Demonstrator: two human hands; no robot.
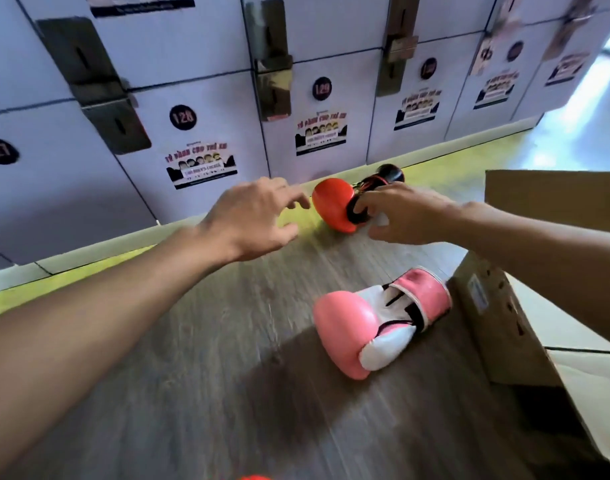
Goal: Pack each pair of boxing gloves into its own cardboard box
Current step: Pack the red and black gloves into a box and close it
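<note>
Pink glove [348, 323], cuff toward box [494, 317], right hand [409, 216] gripping orange glove [331, 202]

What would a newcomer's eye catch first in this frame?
Both hands reach for the orange-red glove at the foot of the lockers: the right hand grips its black cuff, the left hand hovers open beside it. Nearer, a pink and white glove lies on the floor beside the open cardboard box.

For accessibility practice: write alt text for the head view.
A right hand grips the cuff of an orange boxing glove on the floor by numbered lockers; the open left hand reaches toward it. A pink glove lies beside a cardboard box.
</note>
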